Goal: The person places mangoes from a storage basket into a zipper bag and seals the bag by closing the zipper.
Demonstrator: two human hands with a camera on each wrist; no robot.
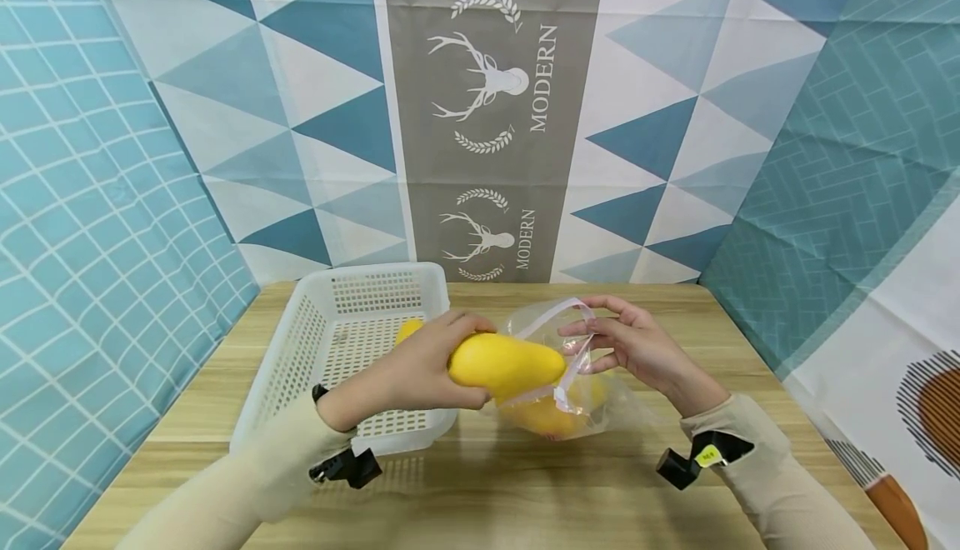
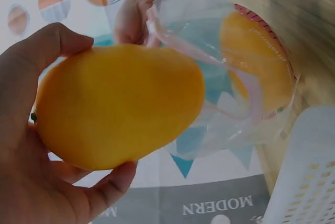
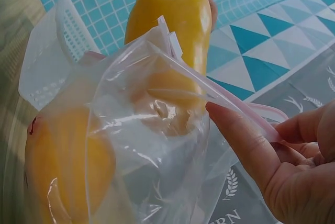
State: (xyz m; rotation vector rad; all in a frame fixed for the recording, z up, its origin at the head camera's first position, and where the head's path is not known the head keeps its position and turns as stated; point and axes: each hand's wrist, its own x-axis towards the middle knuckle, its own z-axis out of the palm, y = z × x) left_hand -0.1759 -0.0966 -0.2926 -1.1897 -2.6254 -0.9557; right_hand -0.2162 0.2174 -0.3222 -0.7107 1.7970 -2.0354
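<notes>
My left hand (image 1: 429,360) grips a yellow mango (image 1: 506,365) around its stem end, thumb on one side and fingers on the other. The mango's free end points into the mouth of a clear zip bag (image 3: 152,145) with a pink closure strip. My right hand (image 1: 647,348) holds the strip at the bag's mouth between its fingers, keeping it spread. Inside the bag, low on the table, lies another mango (image 3: 73,164). In the left wrist view, red print shows along the bag's bottom edge.
A white perforated plastic basket (image 1: 378,271) stands on the left side of the wooden table (image 1: 480,492). A yellow fruit (image 1: 408,330) in it is partly hidden by my left hand. Patterned cloths (image 1: 495,117) hang behind and at both sides.
</notes>
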